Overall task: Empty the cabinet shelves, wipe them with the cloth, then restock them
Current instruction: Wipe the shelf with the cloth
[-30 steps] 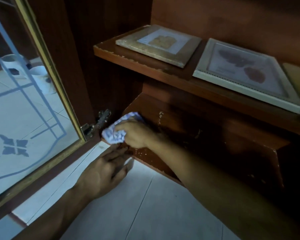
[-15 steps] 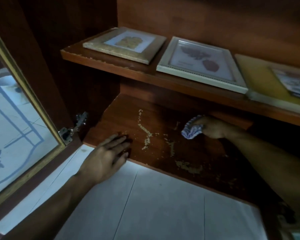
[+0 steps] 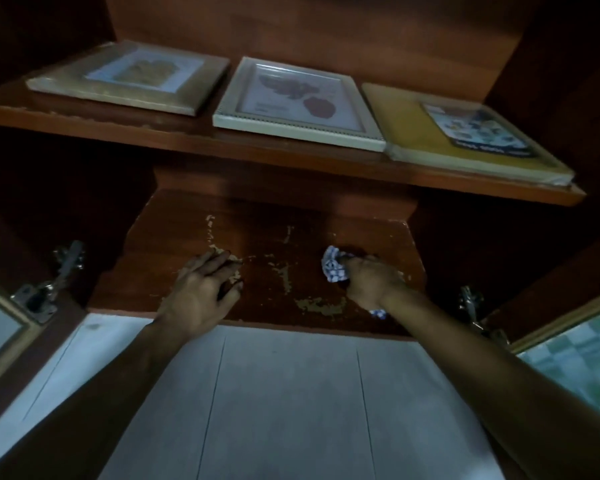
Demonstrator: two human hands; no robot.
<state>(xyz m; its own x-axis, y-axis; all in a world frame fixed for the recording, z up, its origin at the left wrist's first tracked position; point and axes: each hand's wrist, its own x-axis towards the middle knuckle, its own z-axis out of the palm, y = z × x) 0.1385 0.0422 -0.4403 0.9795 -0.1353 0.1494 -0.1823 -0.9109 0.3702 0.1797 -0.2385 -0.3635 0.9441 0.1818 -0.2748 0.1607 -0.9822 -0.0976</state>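
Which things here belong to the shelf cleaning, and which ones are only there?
Belong to the job: cloth, held by the right hand; lower shelf, where the left hand rests; upper shelf with wooden frame, white frame, yellow book.
Only there: left door hinge; right door hinge; floor tiles.

upper shelf (image 3: 153, 136): carries three flat pieces in a row, wooden frame (image 3: 129, 77) at left, white frame (image 3: 298, 105) in the middle, yellow folder (image 3: 465, 140) just beside it at right. lower shelf (image 3: 187, 237): worn, finish flaking in pale patches, bears left hand (image 3: 201, 289) laid flat, plus checked cloth (image 3: 333, 268) bunched in right hand (image 3: 371, 285).
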